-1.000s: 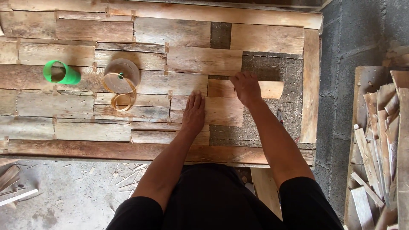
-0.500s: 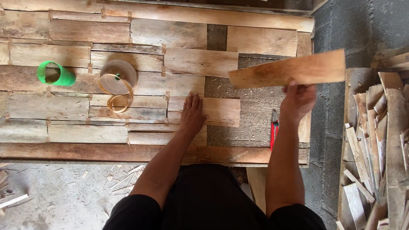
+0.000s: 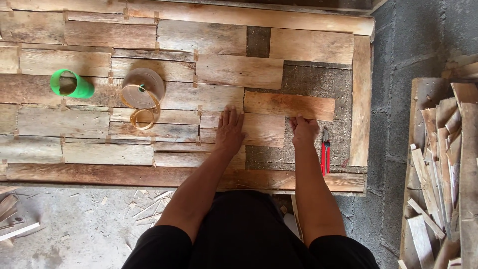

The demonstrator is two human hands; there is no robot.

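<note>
A reddish wooden plank [image 3: 289, 105] lies flat over the dark gap in a panel of weathered boards [image 3: 124, 122]. My right hand [image 3: 303, 130] grips its lower edge near the middle. My left hand [image 3: 229, 128] rests flat, fingers together, on the pale board [image 3: 259, 130] just below and left of that plank. A red utility knife [image 3: 325, 157] lies on the dark backing right of my right hand.
A green roll [image 3: 69, 84] and a roll of brown tape [image 3: 142, 89] with a loose curl sit on the boards at left. A wooden frame rail [image 3: 361, 99] borders the panel's right side. Scrap wood strips [image 3: 443, 169] pile up at right. Wood chips litter the concrete floor [image 3: 74, 224].
My right hand lifted the reddish plank off the panel, held it up tilted at the right, then laid it flat across the dark gap. The knife came into view. My left hand stayed put.
</note>
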